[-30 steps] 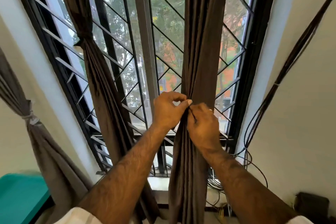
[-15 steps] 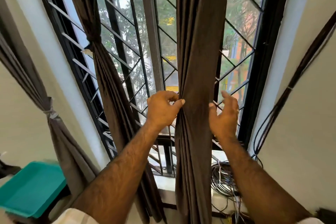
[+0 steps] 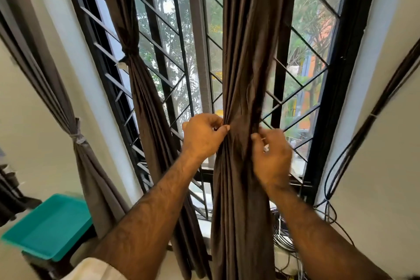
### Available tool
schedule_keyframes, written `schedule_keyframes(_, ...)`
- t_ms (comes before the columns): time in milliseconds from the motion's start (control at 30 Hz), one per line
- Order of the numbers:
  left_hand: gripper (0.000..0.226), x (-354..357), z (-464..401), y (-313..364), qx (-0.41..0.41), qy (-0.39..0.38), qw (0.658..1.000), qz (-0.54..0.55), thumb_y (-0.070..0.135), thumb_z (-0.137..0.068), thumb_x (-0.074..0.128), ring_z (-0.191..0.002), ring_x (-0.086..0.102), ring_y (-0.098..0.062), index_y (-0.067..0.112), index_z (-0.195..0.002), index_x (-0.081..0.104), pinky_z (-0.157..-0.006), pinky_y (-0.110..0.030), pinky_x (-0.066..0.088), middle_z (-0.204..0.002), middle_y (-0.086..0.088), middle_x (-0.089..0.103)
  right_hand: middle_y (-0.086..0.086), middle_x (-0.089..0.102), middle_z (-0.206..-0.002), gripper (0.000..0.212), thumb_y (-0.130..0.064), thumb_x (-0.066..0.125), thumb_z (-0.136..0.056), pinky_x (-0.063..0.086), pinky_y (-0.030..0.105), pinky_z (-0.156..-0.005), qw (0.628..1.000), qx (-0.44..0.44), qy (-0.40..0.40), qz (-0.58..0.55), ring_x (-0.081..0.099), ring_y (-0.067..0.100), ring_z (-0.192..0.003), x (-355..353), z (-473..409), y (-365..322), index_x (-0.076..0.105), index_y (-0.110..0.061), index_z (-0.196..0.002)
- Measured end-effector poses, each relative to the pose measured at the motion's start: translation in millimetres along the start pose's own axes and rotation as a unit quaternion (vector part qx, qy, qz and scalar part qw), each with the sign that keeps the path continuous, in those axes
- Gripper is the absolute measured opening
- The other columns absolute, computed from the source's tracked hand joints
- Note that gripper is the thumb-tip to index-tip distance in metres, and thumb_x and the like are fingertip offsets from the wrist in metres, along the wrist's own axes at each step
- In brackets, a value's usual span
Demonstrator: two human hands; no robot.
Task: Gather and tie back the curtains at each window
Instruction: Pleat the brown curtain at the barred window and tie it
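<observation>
A dark brown pleated fabric curtain [image 3: 245, 52] hangs down the centre of the frame, cinched to a narrow waist at mid-height where two bare hands meet it. The left hand [image 3: 203, 136] pinches the bunched folds at their left edge, thumb and fingers curled in a tight grip, apparently to keep the gathered cloth from spreading. The right hand [image 3: 271, 154], just right of the bundle, has its fingers curled against the fabric and seems to hold something small and pale, possibly a tie; it is too blurred to tell. The tie-back step looks under way, not finished. Left of centre, a second dark brown curtain [image 3: 134, 70] is already knotted at its waist before the black diamond-pattern window grille [image 3: 302, 88]. At far left a grey curtain [image 3: 75, 143] is bound with a pale band. A teal plastic tray [image 3: 48, 232] sits lower left; tangled black cables [image 3: 284, 241] lie on the sill, lower right.
</observation>
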State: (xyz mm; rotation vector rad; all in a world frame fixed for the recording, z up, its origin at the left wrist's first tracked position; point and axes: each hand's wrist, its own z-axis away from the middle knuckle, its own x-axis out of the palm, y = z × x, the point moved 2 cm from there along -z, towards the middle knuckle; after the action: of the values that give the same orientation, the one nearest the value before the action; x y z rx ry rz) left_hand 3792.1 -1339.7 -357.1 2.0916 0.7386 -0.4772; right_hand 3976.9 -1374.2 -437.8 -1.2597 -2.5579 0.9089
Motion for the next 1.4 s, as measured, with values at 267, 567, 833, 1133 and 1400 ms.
schedule_keyframes(267,0.014,10,9,4,0.005,-0.027,0.998,0.058,0.044,-0.084,0.081,-0.085,0.071,0.002,0.029,-0.083,0.081,-0.095,-0.044,0.06,-0.08,0.02,0.074,0.005,0.064,-0.104,0.025,-0.01,0.059,-0.103,0.055,0.034,-0.074,0.992,-0.05,-0.071,0.094,0.061,0.026,-0.079,12,10,-7,0.074,-0.009,-0.123)
schedule_keyframes(567,0.013,12,13,8,0.021,0.009,0.999,0.03,0.043,-0.085,0.079,-0.088,0.072,-0.002,0.03,-0.085,0.081,-0.104,-0.053,0.052,-0.074,0.033,0.069,0.008,0.062,-0.108,0.042,-0.023,0.043,-0.103,0.044,0.04,-0.078,0.967,-0.113,-0.141,0.182,0.061,0.032,-0.084,18,21,-15,0.066,-0.007,-0.133)
schedule_keyframes(833,0.015,1,6,4,0.02,-0.014,0.999,-0.03,0.046,-0.084,0.078,-0.085,0.069,-0.006,0.033,-0.077,0.074,-0.108,-0.055,0.047,-0.071,0.023,0.066,-0.01,0.079,-0.101,0.028,-0.03,0.084,-0.091,0.057,0.014,-0.074,0.937,0.253,-0.099,-0.217,0.073,-0.001,-0.089,14,-7,-5,0.075,-0.022,-0.116)
schedule_keyframes(1133,0.026,4,-6,3,-0.003,-0.009,0.994,-0.105,0.044,-0.085,0.074,-0.082,0.066,-0.013,0.031,-0.068,0.06,-0.106,-0.048,0.038,-0.069,0.012,0.066,0.005,0.072,-0.1,0.024,-0.01,0.082,-0.082,0.048,0.027,-0.073,0.975,0.222,-0.018,-0.027,0.063,0.018,-0.087,14,-34,4,0.071,-0.014,-0.103)
schedule_keyframes(1400,0.025,21,0,13,-0.023,-0.005,0.998,-0.064,0.046,-0.083,0.076,-0.075,0.071,-0.009,0.034,-0.066,0.063,-0.097,-0.049,0.055,-0.063,0.016,0.067,0.02,0.06,-0.123,0.043,-0.004,0.053,-0.102,0.051,0.047,-0.091,0.982,-0.131,0.008,0.137,0.06,0.037,-0.109,18,18,-7,0.058,0.0,-0.145)
